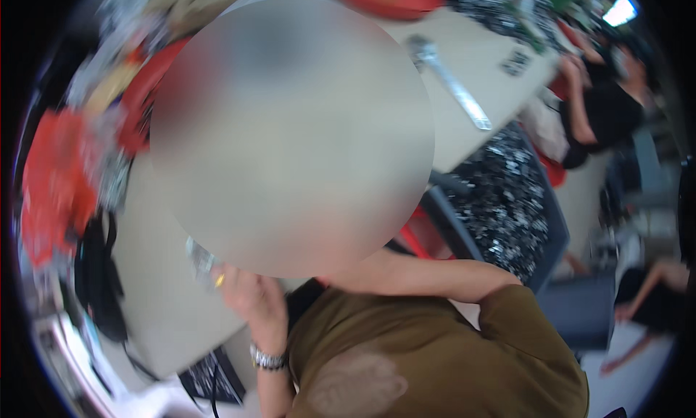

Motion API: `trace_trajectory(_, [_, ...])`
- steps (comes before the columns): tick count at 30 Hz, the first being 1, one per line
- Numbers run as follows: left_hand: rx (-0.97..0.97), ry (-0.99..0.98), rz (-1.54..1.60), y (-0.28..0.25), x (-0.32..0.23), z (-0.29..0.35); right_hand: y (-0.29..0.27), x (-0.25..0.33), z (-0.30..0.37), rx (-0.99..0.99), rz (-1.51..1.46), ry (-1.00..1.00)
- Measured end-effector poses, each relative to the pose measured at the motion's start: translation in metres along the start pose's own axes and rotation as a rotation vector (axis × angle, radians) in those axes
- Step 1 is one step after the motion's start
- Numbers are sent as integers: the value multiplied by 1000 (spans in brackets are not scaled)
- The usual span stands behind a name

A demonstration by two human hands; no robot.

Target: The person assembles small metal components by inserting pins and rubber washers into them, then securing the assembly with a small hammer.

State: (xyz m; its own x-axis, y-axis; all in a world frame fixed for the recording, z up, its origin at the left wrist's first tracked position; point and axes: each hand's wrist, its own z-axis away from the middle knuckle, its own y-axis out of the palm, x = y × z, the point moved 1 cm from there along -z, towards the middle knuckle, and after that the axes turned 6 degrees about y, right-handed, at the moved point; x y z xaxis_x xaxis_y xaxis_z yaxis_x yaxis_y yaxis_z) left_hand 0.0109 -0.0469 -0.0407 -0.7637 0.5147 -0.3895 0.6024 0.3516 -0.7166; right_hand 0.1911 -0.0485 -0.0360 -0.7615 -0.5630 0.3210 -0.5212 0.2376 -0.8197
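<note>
Clear plastic pc (199, 261): over table's (163, 295) L side, at L fingertips, sticking out past them; may slip if grip's loose.
L hand (251, 296): fingers curled nearly closed on pc's lower end; tightness unclear.
R hand: hidden by blur; opening & hold can't tell.
R forearm (428, 276): elbow cd knock bin if swung wide.
Grey bin (452, 224): full of small blk/silver bits (507, 208).

Left of the lower centre, the left hand (254, 300) wears a ring beside a blurred, shiny packet (199, 260); the right forearm (424, 276) runs into the smeared central disc. A grey bin (457, 224) of dark pieces (507, 200) sits right, a silver strip (457, 89) upper right.
</note>
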Motion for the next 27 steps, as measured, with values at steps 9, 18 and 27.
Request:
trace_trajectory(9, [-91,-79,101,4,6,4,7,1,-29,-145,-205,-10])
trace_trajectory(18, [-127,-100,130,7,11,9,20,9,-39,-94,-171,-102])
trace_trajectory(27, [-113,-126,165,5,11,9,17,7,-41,-38,-135,-123])
